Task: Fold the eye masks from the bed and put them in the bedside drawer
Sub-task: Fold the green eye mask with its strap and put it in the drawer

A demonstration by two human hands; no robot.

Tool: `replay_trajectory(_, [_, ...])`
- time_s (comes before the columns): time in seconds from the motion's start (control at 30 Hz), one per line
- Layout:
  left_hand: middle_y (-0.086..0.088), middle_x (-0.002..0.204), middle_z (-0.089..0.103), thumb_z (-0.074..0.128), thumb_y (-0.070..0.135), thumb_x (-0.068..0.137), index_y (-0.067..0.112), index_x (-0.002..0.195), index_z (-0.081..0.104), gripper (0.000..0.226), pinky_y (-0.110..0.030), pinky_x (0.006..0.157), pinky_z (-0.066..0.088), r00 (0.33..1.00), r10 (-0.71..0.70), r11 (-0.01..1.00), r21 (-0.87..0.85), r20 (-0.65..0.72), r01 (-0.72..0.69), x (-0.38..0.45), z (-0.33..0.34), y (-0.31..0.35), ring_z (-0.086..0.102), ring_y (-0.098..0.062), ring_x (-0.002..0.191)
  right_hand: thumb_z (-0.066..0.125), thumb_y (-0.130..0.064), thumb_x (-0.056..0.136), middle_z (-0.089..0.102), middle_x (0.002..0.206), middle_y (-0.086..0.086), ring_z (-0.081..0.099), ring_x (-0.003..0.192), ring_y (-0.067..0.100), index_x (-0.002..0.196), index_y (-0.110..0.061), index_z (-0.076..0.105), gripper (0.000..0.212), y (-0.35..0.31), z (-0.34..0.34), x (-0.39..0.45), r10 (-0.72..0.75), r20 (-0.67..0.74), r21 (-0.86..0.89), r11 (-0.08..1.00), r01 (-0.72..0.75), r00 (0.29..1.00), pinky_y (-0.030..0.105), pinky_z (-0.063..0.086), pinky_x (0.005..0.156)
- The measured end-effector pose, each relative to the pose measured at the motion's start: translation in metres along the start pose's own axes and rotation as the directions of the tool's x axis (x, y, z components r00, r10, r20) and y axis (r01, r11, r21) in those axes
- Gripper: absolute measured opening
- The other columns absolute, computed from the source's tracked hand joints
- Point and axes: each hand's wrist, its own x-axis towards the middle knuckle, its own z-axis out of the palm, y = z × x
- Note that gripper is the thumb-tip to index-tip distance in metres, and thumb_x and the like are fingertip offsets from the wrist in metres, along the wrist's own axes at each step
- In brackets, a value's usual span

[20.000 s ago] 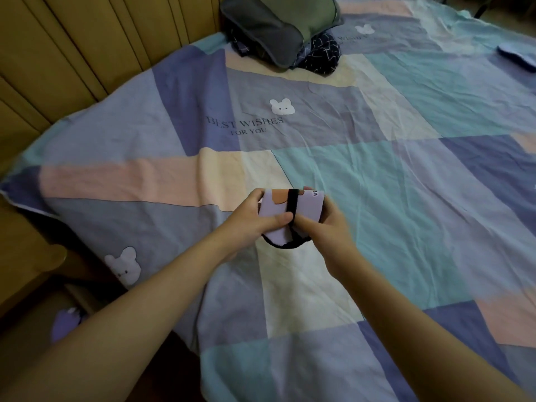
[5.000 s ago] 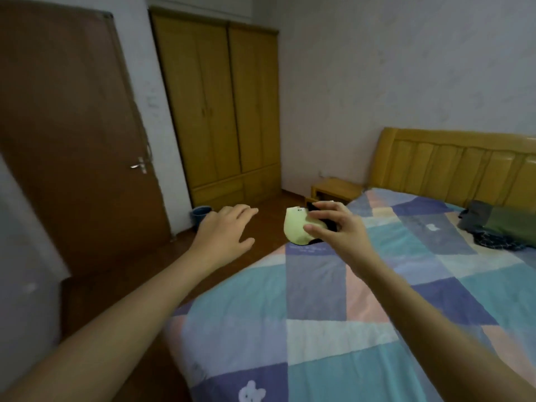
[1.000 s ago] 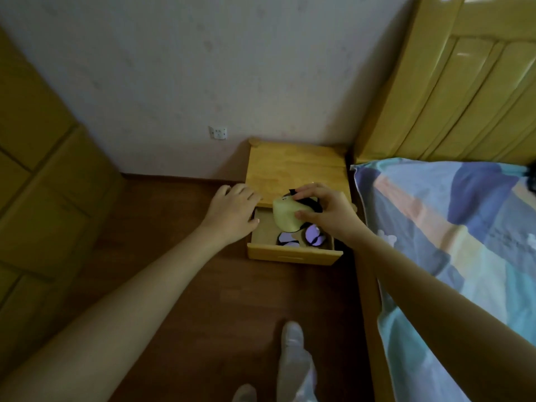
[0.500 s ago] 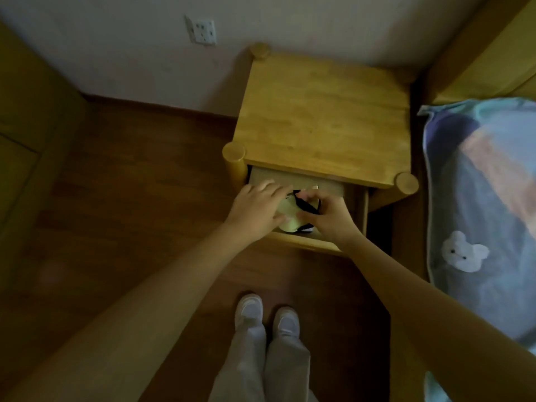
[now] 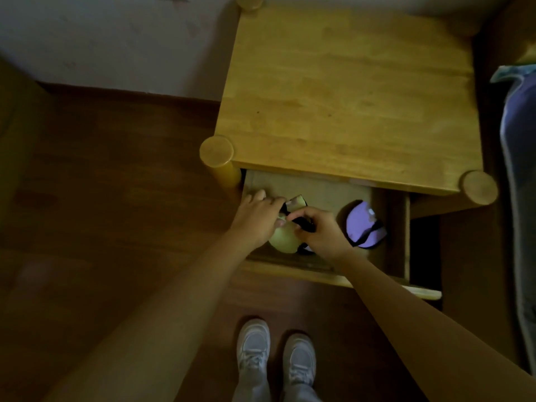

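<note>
The bedside drawer (image 5: 319,274) stands pulled out below the wooden nightstand top. Inside it, at the left, lies a folded pale yellow eye mask (image 5: 284,237) with a black strap. My left hand (image 5: 256,217) and my right hand (image 5: 320,232) both grip this mask, pressing it down into the drawer; my fingers hide much of it. A folded purple eye mask (image 5: 362,224) with a black strap rests at the drawer's right, apart from my hands.
The nightstand (image 5: 348,91) stands against the wall, with round posts at its corners. The bed's patchwork cover (image 5: 519,169) hangs at the right edge. Dark wooden floor lies to the left, and my white shoes (image 5: 275,355) stand before the drawer.
I have come from the bed to the nightstand and leaned in over it. The yellow mask has gone from above the drawer down into its left side, both hands now on it.
</note>
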Motion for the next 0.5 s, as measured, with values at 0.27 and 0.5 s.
replay_trajectory(0.27, [-0.012,0.128,0.057,0.055,0.023,0.090,0.009,0.147,0.019,0.069,-0.036,0.095,0.030,0.988,-0.124,0.965,0.241,0.092,0.098,0.032,0.027,-0.002,0.037,-0.028,0.128,0.064,0.004,0.081,0.058,0.129,0.007,0.055,0.116,0.016,0.120,-0.012,0.061,0.043,0.022,0.012,0.031,0.138,0.111,-0.192,0.975,-0.115,0.984,0.005,0.040,0.082])
replay_trajectory(0.5, [-0.009,0.136,0.047,0.044,0.028,0.095,0.009,0.140,0.035,0.050,-0.037,0.102,0.027,0.985,-0.141,0.863,0.500,0.099,0.073,0.034,0.043,-0.016,0.032,-0.026,0.130,0.068,-0.004,0.078,0.053,0.132,0.013,0.050,0.122,0.026,0.125,-0.007,0.058,0.048,0.023,0.029,0.041,0.057,0.255,-0.309,0.951,0.025,0.965,0.033,0.041,0.102])
